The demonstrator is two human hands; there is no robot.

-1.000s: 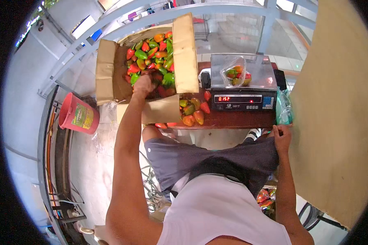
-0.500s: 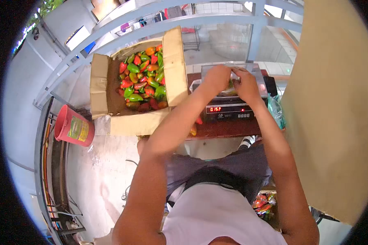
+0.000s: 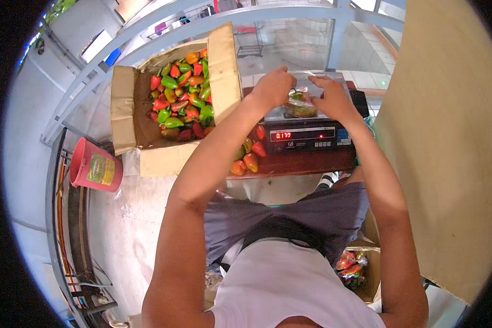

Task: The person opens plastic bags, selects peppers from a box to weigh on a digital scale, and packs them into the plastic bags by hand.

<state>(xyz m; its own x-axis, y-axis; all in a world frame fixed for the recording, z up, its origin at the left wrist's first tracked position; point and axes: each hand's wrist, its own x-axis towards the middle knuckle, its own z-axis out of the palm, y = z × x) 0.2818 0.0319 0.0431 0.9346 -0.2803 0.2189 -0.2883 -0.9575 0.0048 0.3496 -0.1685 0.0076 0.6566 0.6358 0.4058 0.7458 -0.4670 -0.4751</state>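
Head view: the clear bag (image 3: 302, 105) with a few peppers inside sits on the pan of the digital scale (image 3: 290, 138), between the left hand (image 3: 277, 87) and the right hand (image 3: 334, 100). The left hand is curled, its fingertips at the near side of the plastic; whether they pinch it cannot be told. The right hand reaches in from the other side, index finger stretched out and thumb apart from it, both close to the plastic, with no firm hold to be made out. Below the hands, the red display seems to read 0.170, so peppers are already bagged and on the scale, while the bag does not look sealed. Much of the stock appears unpacked: to the left of the left hand, the cardboard box (image 3: 222, 79) holds a broad heap of red, green and orange peppers (image 3: 172, 122), and below that hand, beside the scale, loose peppers (image 3: 250, 162) lie on the desk (image 3: 317, 164). Far below the right hand, next to the person's hip, a lower box (image 3: 373, 276) contains shiny wrapped peppers (image 3: 353, 264), which look like portions already finished. Well apart from the left hand, farther left, a pink bucket (image 3: 95, 168) stands on the floor.
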